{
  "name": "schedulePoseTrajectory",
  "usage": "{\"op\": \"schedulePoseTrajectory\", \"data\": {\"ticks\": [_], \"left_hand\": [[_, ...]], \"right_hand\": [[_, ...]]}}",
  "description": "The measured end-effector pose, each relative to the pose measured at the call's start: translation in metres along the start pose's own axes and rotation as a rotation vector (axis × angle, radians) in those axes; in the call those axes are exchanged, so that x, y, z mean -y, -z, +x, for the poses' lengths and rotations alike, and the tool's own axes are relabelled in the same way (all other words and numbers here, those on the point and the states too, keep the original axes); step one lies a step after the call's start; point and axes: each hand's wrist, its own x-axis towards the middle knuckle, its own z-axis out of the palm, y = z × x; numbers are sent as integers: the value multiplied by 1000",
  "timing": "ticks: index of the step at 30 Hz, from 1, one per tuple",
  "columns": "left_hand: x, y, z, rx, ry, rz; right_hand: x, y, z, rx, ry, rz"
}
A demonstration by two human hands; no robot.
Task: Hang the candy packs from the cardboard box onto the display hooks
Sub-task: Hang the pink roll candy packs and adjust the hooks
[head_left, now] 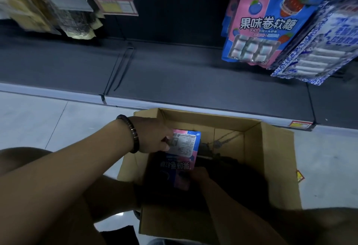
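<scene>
An open cardboard box (275, 159) stands on the floor in front of the shelf. My left hand (155, 136), with a bead bracelet on the wrist, pinches the top of a pink and blue candy pack (187, 144) whose back label faces me. A second pack of the same kind (179, 173) lies upside down just below it. My right hand (199, 174) reaches into the dark bottom of the box at this pack's edge; its fingers are in shadow. Matching packs (267, 24) hang on hooks at the upper right.
Blue and white patterned packs (319, 47) hang at the far right. Brown snack bags (50, 12) and price tags (114, 4) hang at the upper left, with bare hooks between. A dark low shelf (174, 74) runs behind the box. My knees frame the box.
</scene>
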Motion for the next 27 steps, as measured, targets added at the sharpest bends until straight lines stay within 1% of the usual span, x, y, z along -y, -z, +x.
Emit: {"op": "schedulePoseTrajectory", "data": {"ticks": [2, 6, 9, 13, 15, 18, 20, 22, 24, 25, 27], "left_hand": [[1, 1, 1, 8, -4, 9], [-1, 6, -1, -3, -11, -3], [1, 6, -3, -24, 13, -18], [2, 6, -7, -7, 34, -10], [-2, 6, -8, 0, 12, -17], [-7, -3, -5, -16, -62, -127], [-11, -10, -2, -117, -103, -154], [-15, -11, -1, -309, -126, -149], [-17, -5, -3, -508, -111, -161], [-18, -1, -4, -585, -102, -166], [-18, 4, -6, -689, -79, -216]], "right_hand": [[9, 0, -6, 11, 5, -25], [44, 8, -22, 1, 84, -106], [71, 23, -44, 12, 95, 18], [106, 40, -96, 93, 97, 101], [118, 47, -127, 118, 123, 134], [129, 57, -172, 160, 185, 194], [135, 66, -196, 164, 224, 211], [140, 74, -218, 188, 239, 215], [144, 83, -232, 186, 244, 184], [146, 88, -238, 161, 248, 157], [150, 98, -247, 79, 271, 40]]}}
